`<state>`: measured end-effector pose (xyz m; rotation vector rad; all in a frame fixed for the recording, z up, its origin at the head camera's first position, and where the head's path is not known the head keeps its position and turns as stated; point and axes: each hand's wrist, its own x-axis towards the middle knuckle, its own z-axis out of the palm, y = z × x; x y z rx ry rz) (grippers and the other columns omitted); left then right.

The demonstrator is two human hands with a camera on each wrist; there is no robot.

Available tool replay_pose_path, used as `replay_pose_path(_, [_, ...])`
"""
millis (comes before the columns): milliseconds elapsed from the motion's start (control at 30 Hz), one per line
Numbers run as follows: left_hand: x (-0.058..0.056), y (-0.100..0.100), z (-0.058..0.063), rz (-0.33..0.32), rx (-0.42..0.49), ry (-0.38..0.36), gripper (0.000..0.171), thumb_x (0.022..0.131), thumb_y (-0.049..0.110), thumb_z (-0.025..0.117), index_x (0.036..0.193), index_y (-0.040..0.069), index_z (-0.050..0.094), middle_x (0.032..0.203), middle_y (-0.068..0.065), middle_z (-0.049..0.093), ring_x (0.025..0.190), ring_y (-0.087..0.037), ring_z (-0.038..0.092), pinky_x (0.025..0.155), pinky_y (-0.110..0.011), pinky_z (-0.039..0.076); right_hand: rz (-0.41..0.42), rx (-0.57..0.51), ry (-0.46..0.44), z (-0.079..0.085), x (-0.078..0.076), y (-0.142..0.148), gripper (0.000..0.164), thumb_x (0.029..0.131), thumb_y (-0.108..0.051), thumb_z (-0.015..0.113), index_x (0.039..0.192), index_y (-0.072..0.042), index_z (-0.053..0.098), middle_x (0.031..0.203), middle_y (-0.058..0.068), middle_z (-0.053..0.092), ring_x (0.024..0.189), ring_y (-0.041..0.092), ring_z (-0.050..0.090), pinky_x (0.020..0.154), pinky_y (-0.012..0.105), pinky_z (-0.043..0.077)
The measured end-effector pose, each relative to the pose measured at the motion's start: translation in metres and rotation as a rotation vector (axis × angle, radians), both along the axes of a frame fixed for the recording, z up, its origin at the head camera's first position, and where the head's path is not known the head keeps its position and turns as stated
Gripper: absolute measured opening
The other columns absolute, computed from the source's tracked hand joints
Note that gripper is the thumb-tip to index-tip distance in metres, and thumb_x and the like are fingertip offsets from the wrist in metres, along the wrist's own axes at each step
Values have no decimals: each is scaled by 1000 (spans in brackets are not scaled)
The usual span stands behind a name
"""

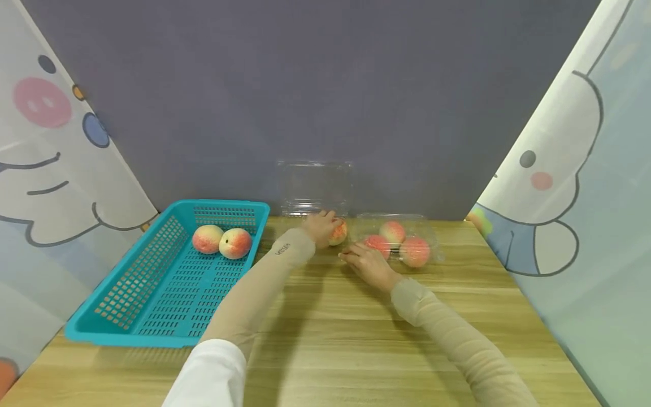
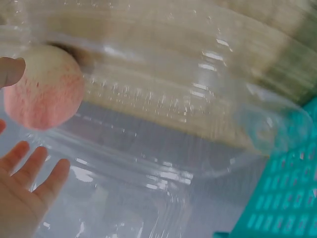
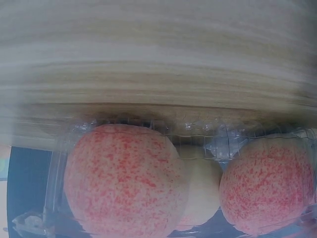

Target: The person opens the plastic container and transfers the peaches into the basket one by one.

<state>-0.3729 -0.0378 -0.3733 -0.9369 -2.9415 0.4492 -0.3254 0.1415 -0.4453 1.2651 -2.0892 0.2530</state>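
My left hand (image 1: 320,228) is over the open clear plastic clamshell box (image 1: 316,183), beside a yellow-and-red peach (image 1: 338,233). In the left wrist view its fingers (image 2: 52,181) are spread, with a gap between their tips and the peach (image 2: 47,91); the thumb lies in front of the peach's edge. My right hand (image 1: 371,267) rests between the two boxes, its fingertips low at the open box's front right corner. Beside it stands a lidded clear box (image 1: 432,237) with pink peaches (image 1: 414,251) inside. The right wrist view shows those peaches (image 3: 126,181) but no hand.
At the left is a teal slatted basket (image 1: 132,339) with two peaches (image 1: 207,239) near its far end. The wooden table (image 1: 366,350) meets a grey back panel (image 1: 315,102). Printed cartoon panels (image 1: 574,237) flank both sides.
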Motion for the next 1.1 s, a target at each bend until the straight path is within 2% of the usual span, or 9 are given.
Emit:
replay_pose_path(133, [-6,5,-7,-4,-9,-14,69,81,26,64,142,19,33,139,-7,36,126,-24,38,97,-38,45,4,-8,9,0,-1,0,22,73,-4,73,95,-7,72,93,4,65,87,16,60,82,28,53])
replay_pose_path(233, [-9,7,-13,10,-6,-25,63,84,27,62,140,20,34,138,-7,37,126,-24,39,97,-39,45,9,1,15,-2,-1,-2,22,73,-4,74,95,-7,72,93,3,65,87,16,60,80,27,54])
replay_pose_path(367, [-13,8,-17,25,-4,0,56,85,28,62,136,21,39,134,-5,41,123,-23,43,92,-38,48,-4,29,2,0,-1,-4,24,74,-5,74,97,-7,71,95,2,65,90,16,60,77,24,54])
replay_pose_path(600, [-23,14,-21,1,-45,-11,75,76,22,72,140,20,33,137,-7,38,125,-24,40,95,-38,46,-44,64,-35,5,2,0,27,73,-4,75,99,-8,70,98,1,64,91,15,60,74,22,54])
replay_pose_path(767, [-26,17,-24,-31,-49,-11,72,77,18,70,139,18,33,134,-8,40,121,-24,44,90,-33,50,-51,80,-32,6,3,3,27,72,-5,75,98,-9,70,99,1,64,92,16,61,75,24,55])
replay_pose_path(1000, [-32,15,-32,-57,-67,26,74,74,33,74,135,15,35,132,-8,40,119,-25,45,85,-34,52,-52,80,-19,8,1,0,27,73,-5,75,99,-9,70,100,3,65,95,18,60,80,25,54])
replay_pose_path(1100, [-31,12,-33,-77,-76,45,70,77,31,72,134,15,35,133,-9,39,119,-26,45,83,-33,53,-56,79,-12,6,0,-1,28,71,-5,76,99,-9,70,99,3,65,94,18,61,79,26,54])
